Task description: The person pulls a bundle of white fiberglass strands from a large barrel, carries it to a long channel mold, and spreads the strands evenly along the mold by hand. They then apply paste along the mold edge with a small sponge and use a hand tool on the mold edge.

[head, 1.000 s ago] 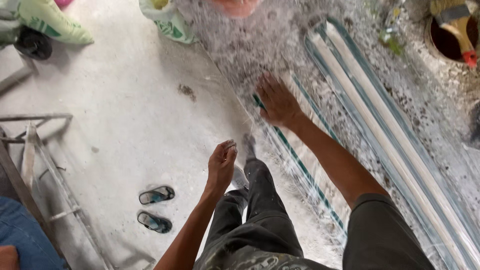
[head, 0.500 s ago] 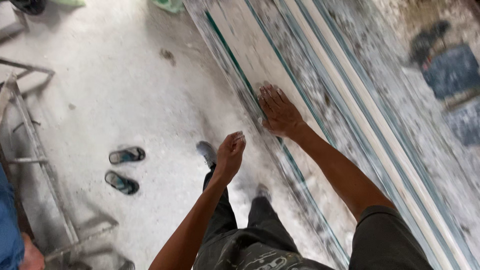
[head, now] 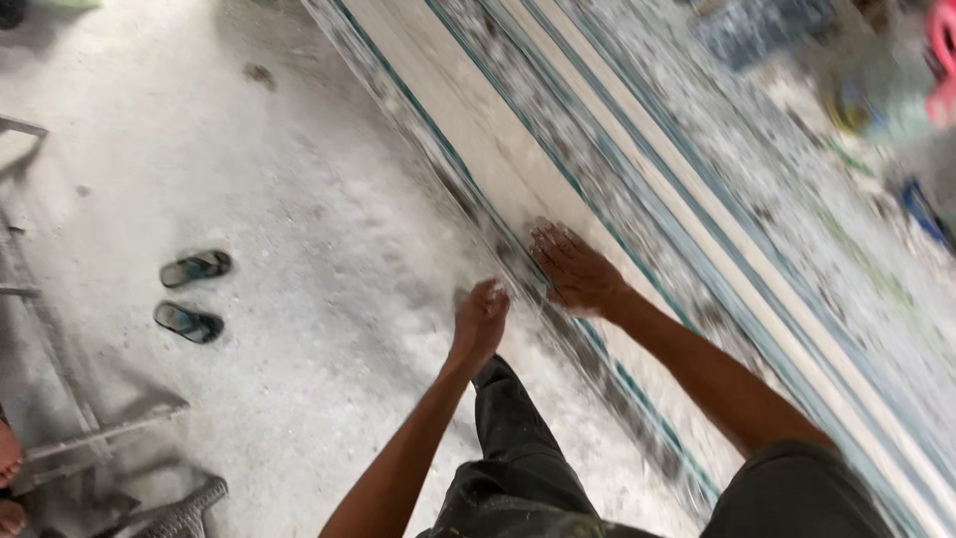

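Clearly, the right hand (head: 576, 271) is laid palm down, fingers spread and flat, on a long pale panel (head: 478, 130) that runs from the far left of the scene down to the near right; nothing is gripped by it, and its forearm is stretched out from the near right. The left hand (head: 480, 321) is held just to the left of the right one, raised above the dusty concrete floor (head: 299, 239), with the fingers loosely curled; whether anything is held in it cannot be told, as the frame is blurred by motion. The panel is seen as the nearest of several long pale strips edged in thin teal lines (head: 637, 249), laid side by side along a speckled surface and reaching well past the hands in both directions. The hands are kept close together but apart, at the panel's left edge. Dark trousers (head: 518, 448) are seen below the left arm, at the near edge. On the floor to the left, well apart from the hands, a pair of dark sandals (head: 191, 295) is set, and a grey metal frame (head: 60, 379) is seen at the far left edge. At the far right, blurred shapes in blue, yellow and pink (head: 936, 60) are seen, too smeared to be told as containers or packages.
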